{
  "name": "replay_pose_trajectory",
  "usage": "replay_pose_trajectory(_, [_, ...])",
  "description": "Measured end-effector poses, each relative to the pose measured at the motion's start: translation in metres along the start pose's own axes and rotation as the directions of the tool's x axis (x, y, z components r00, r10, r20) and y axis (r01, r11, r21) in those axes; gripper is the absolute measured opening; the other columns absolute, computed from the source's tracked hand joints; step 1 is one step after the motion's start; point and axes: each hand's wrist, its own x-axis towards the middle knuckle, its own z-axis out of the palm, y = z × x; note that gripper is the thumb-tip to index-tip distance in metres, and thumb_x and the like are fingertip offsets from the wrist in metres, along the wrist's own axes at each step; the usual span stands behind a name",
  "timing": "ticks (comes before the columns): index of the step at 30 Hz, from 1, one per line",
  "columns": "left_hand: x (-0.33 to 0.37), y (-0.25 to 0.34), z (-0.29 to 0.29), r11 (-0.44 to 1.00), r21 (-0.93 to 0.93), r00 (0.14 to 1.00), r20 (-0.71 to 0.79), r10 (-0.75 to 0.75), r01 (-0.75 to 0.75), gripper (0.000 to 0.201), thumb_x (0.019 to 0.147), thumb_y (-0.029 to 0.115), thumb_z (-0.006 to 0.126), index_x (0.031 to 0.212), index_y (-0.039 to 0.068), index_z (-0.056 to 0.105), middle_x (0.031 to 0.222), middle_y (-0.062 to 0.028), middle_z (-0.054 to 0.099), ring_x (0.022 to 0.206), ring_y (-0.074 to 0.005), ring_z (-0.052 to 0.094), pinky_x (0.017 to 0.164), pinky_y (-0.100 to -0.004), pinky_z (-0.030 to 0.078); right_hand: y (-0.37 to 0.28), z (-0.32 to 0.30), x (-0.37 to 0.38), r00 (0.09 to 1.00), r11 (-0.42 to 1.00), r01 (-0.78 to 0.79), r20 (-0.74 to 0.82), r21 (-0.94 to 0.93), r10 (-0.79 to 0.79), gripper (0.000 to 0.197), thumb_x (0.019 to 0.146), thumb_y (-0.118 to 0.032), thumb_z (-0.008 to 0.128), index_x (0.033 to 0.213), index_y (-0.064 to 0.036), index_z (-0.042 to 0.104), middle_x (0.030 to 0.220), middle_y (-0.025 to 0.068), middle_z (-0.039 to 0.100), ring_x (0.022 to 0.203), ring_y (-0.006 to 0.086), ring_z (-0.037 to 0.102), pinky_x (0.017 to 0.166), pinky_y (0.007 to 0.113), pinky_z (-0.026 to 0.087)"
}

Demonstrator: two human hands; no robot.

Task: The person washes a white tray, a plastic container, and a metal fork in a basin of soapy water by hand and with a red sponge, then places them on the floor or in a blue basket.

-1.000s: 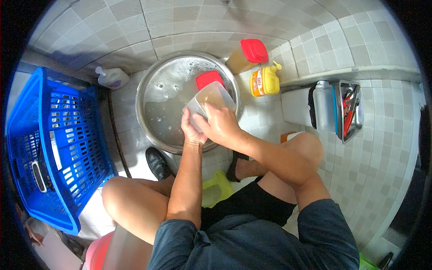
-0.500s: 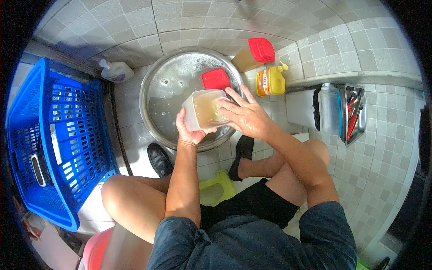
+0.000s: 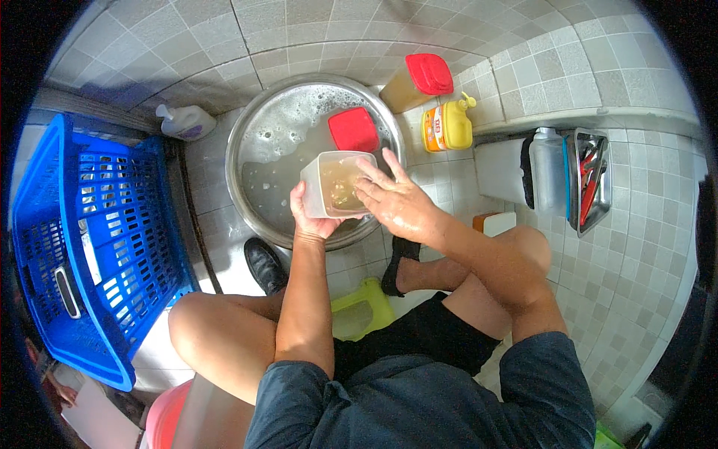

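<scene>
A clear, squarish plastic container [image 3: 318, 187] with cloudy yellowish water inside is tilted over the near side of a wide metal basin [image 3: 233, 172]. My left hand [image 3: 314, 221] grips it from the left and below. My wet right hand [image 3: 400, 203] has its fingers stretched apart at the container's right side, fingertips at the mouth. Whether they touch the inner wall is hard to tell. Soapy grey water [image 3: 269, 168] fills the basin, with foam toward the far side. A red lid [image 3: 354, 129] floats in it just beyond the container.
Beyond the basin stand a red-lidded container [image 3: 404, 91] and a yellow bottle [image 3: 449, 127]; a white bottle [image 3: 187, 122] is left. A blue basket [image 3: 127, 239] stands far left. At right are a clear bottle [image 3: 550, 172] and a metal tray [image 3: 594, 217] of red-handled utensils. Another person's hand [image 3: 66, 393] shows lower left.
My right hand has shifted slightly left and nearer to me at the container's mouth. The red lid sits a little further left. My left hand keeps its grip.
</scene>
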Motion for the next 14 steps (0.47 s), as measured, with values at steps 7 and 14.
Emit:
replay_pose_trajectory(7, [-0.001, -0.008, 0.003, 0.999, -0.016, 0.997, -0.069, 0.041, -0.042, 0.081, 0.079, 0.065, 0.058, 0.140, 0.011, 0.052, 0.134, -0.0158, 0.058, 0.117, -0.0367, 0.060, 0.090, -0.0548, 0.054, -0.017, 0.002, 0.005, 0.963, 0.823, -0.212, 0.258, 0.527, 0.082, 0.027, 0.087, -0.017, 0.065, 0.107, 0.0016, 0.061, 0.108, 0.0176, 0.066, 0.110, 0.0370, 0.062, 0.112, 0.050, 0.035])
replay_pose_trajectory(14, [0.002, -0.024, 0.018, 0.995, 0.039, 0.987, -0.126, 0.096, -0.092, 0.071, 0.080, 0.057, 0.065, 0.131, 0.009, 0.058, 0.127, -0.0119, 0.064, 0.117, -0.0326, 0.059, 0.104, -0.0507, 0.044, -0.024, -0.022, 0.024, 0.957, 0.519, -0.244, 0.290, 0.819, -0.008, 0.041, 0.091, -0.036, 0.071, 0.107, -0.0001, 0.059, 0.119, 0.0226, 0.060, 0.108, 0.0355, 0.061, 0.089, 0.045, 0.048])
